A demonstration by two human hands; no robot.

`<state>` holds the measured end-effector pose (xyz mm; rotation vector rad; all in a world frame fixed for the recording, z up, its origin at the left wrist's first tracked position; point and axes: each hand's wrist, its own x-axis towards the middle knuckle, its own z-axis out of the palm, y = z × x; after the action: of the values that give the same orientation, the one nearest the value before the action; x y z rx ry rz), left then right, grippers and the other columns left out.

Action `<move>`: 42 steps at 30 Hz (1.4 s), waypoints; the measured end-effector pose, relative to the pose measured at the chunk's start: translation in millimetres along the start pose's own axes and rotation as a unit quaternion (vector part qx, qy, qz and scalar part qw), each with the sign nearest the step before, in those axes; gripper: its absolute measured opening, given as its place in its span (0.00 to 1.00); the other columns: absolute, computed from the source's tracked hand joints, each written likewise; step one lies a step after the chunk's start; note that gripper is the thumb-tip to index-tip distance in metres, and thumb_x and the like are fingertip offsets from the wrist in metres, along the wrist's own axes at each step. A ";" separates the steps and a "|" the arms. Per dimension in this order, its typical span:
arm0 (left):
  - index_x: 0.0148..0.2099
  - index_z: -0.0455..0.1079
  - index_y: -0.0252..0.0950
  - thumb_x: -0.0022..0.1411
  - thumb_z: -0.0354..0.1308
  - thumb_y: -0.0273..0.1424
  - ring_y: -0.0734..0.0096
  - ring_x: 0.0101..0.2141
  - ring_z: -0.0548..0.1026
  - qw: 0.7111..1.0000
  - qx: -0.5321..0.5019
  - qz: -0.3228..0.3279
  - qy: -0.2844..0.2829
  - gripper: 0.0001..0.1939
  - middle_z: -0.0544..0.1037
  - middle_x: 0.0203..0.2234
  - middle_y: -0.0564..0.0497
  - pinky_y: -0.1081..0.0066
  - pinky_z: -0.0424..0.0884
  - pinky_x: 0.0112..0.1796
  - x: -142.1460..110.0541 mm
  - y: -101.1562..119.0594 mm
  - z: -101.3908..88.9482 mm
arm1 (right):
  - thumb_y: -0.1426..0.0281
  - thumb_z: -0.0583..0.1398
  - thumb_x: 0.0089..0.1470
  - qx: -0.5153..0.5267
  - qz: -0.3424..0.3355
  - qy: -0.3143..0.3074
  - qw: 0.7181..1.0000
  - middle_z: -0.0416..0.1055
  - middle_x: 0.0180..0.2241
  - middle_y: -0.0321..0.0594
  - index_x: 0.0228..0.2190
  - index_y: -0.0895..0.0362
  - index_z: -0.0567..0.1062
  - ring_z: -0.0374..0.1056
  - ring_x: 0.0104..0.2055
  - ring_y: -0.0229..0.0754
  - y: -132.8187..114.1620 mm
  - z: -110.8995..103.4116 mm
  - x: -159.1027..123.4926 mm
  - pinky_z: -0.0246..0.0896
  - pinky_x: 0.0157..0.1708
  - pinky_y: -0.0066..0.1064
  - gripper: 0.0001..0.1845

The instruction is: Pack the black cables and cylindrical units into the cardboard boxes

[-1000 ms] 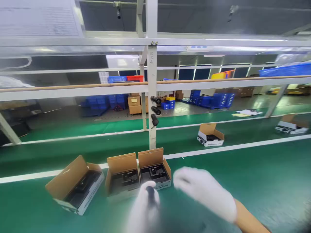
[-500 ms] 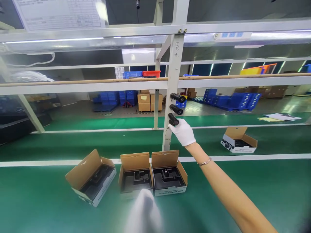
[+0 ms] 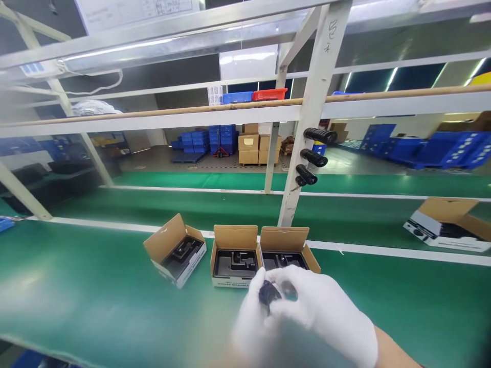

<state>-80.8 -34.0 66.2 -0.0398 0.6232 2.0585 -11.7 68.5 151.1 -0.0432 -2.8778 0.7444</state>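
Observation:
My left hand (image 3: 251, 314), in a white glove and partly blurred, is closed around a small dark rounded piece (image 3: 268, 294). My right hand (image 3: 322, 306), also gloved, curls in from the right with thumb and fingertips at the same piece; its exact kind is not clear. Just beyond the hands stand two open cartons with black trays: the middle carton (image 3: 235, 282) and the right carton (image 3: 286, 232), whose front is hidden by my hands. The left carton (image 3: 176, 255) sits turned at an angle. Each tray holds a small black device.
A white post (image 3: 288, 207) rises behind the cartons, with black ring-like stacks (image 3: 314, 157) on its side. Another open carton (image 3: 447, 225) lies at the far right. A shelf rail (image 3: 153, 120) crosses above the green work surface (image 3: 95, 286).
My right hand has come down from the lowest black stack on the post to meet my left hand before the cartons. The view has turned left.

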 end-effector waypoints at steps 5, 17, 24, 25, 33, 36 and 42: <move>0.36 0.71 0.37 0.56 0.58 0.51 0.72 0.19 0.68 0.996 0.065 -0.049 0.022 0.21 0.70 0.19 0.51 0.73 0.62 0.18 -0.7 -6.7 -12.9 | 0.69 0.60 0.52 -0.044 -0.086 -0.014 0.995 0.73 0.30 0.35 0.33 0.51 0.74 0.66 0.29 0.40 0.0 4.7 -5.1 0.60 0.29 0.29 0.04; 0.59 0.62 0.41 0.64 0.47 0.51 0.60 0.45 0.72 0.938 0.295 0.173 0.060 0.27 0.74 0.47 0.46 0.66 0.69 0.45 -47.7 4.7 25.3 | 0.69 0.61 0.52 -0.106 -0.119 0.048 0.986 0.75 0.36 0.37 0.38 0.50 0.74 0.69 0.36 0.45 -3.1 0.0 -11.2 0.65 0.36 0.36 0.09; 0.50 0.72 0.35 0.67 0.48 0.32 0.59 0.52 0.69 0.936 0.264 0.186 -0.139 0.15 0.75 0.47 0.45 0.63 0.65 0.52 -39.9 11.7 18.5 | 0.72 0.58 0.56 -0.013 -0.158 0.082 0.984 0.75 0.45 0.37 0.46 0.47 0.73 0.70 0.45 0.43 -1.5 -7.1 -20.4 0.67 0.45 0.35 0.16; 0.50 0.72 0.34 0.67 0.49 0.31 0.58 0.52 0.69 0.939 0.255 0.180 -0.146 0.15 0.75 0.47 0.44 0.63 0.65 0.50 -39.8 11.0 18.0 | 0.72 0.57 0.56 -0.011 -0.165 0.081 0.983 0.75 0.45 0.37 0.46 0.47 0.73 0.70 0.45 0.43 -1.1 -6.6 -21.5 0.67 0.44 0.35 0.16; 0.44 0.69 0.35 0.63 0.58 0.35 0.70 0.39 0.71 0.934 0.277 0.205 -0.097 0.11 0.73 0.37 0.49 0.69 0.68 0.41 -51.4 18.4 15.8 | 0.74 0.60 0.53 -0.037 -0.165 0.134 0.976 0.74 0.41 0.40 0.44 0.52 0.71 0.69 0.42 0.43 8.0 -6.0 -26.0 0.67 0.41 0.34 0.16; 0.41 0.69 0.37 0.60 0.61 0.38 0.72 0.35 0.70 0.908 0.347 0.229 -0.046 0.11 0.73 0.34 0.52 0.70 0.67 0.39 -48.4 25.8 14.2 | 0.74 0.60 0.53 -0.039 -0.158 0.105 0.981 0.74 0.40 0.38 0.44 0.51 0.71 0.69 0.42 0.41 9.7 -8.4 -29.2 0.67 0.41 0.31 0.15; 0.43 0.75 0.36 0.64 0.35 0.55 0.60 0.46 0.73 0.886 0.437 0.044 -0.145 0.35 0.78 0.38 0.44 0.57 0.61 0.56 -14.0 1.8 -25.5 | 0.69 0.59 0.54 -0.075 -0.092 0.188 0.975 0.72 0.43 0.40 0.46 0.52 0.69 0.70 0.43 0.43 37.8 -29.4 -8.8 0.66 0.43 0.33 0.16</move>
<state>-80.0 -57.2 48.5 0.8152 1.3142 1.6432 1.4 115.0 156.7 0.0567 -2.5262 0.4291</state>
